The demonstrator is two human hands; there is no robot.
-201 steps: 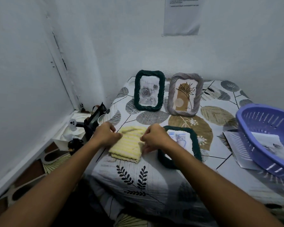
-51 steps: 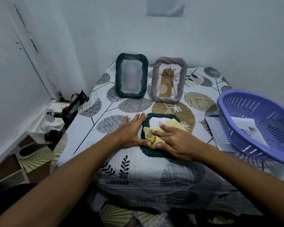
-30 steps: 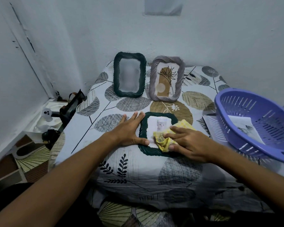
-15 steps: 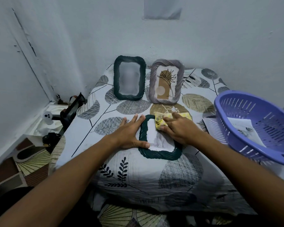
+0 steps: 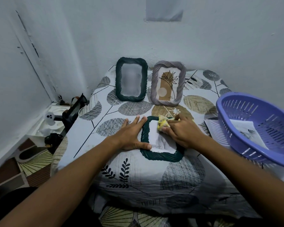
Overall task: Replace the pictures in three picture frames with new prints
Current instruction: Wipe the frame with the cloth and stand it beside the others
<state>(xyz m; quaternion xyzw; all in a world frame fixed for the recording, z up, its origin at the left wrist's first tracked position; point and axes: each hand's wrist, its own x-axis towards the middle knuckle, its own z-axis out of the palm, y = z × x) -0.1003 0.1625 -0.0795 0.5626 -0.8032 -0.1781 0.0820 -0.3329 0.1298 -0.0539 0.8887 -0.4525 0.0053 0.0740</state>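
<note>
A dark green rope-edged picture frame (image 5: pixel 161 155) lies flat on the patterned table, a pale print behind its glass. My left hand (image 5: pixel 131 134) rests flat against the frame's left edge, thumb on its lower left corner. My right hand (image 5: pixel 180 131) presses a bunched yellow cloth (image 5: pixel 162 123) onto the upper part of the glass. Two more frames stand upright at the back: a dark green frame (image 5: pixel 131 81) with a blurred picture and a grey frame (image 5: pixel 168 83) with a brown plant print.
A purple plastic basket (image 5: pixel 259 126) holding paper prints sits at the right, on top of a paper sheet (image 5: pixel 211 129). White walls close in behind and left. A black tripod-like object (image 5: pixel 72 112) and white items lie on the floor at the left table edge.
My right hand has wiped the yellow cloth over the lying frame's glass, from its lower middle up to the top edge. My left hand has stayed against the frame's left side.
</note>
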